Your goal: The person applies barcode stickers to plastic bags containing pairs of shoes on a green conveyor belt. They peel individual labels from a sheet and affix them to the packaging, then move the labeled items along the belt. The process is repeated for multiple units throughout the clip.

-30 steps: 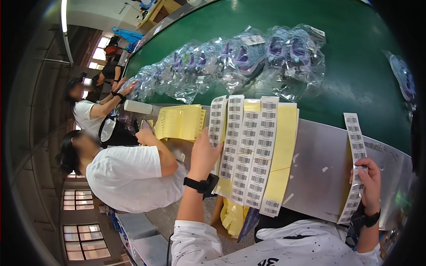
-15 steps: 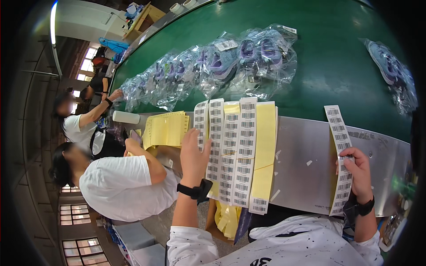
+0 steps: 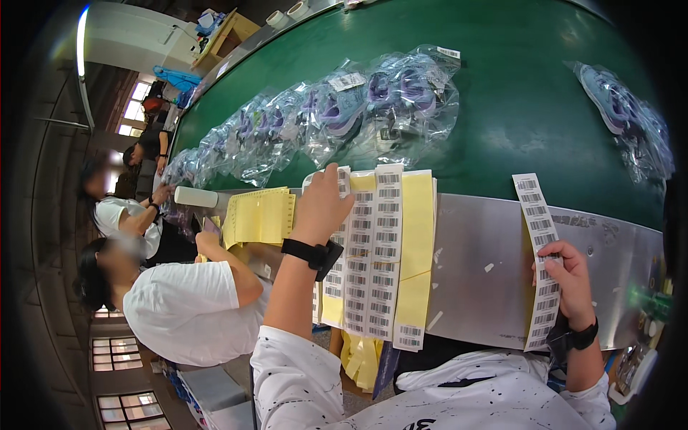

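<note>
My right hand [image 3: 570, 279] is closed around a long strip of barcode labels [image 3: 537, 218], thumb in front, holding it upright above the metal ledge. On the left, my left hand [image 3: 324, 208] lies over the top end of the leftmost strips of several barcode label strips [image 3: 385, 251], thumb apart from the fingers. Its fingertips reach the strips' upper edge, and the hand covers part of them. These strips lie side by side over yellow backing sheets [image 3: 416, 247], with a thin band across them. A stack of yellow label sheets [image 3: 258, 215] sits left of my left hand.
Bagged pale blue and purple shoes [image 3: 337, 107] line the green conveyor belt [image 3: 509, 93]; another bagged pair [image 3: 620, 107] lies far right. A white roll [image 3: 196, 197] rests on the metal ledge [image 3: 473, 279]. Co-workers in white shirts [image 3: 190, 308] work at the left.
My left hand has moved up to the strips' top end from their left side. My right hand still holds its strip. The nearer co-worker's hand has shifted.
</note>
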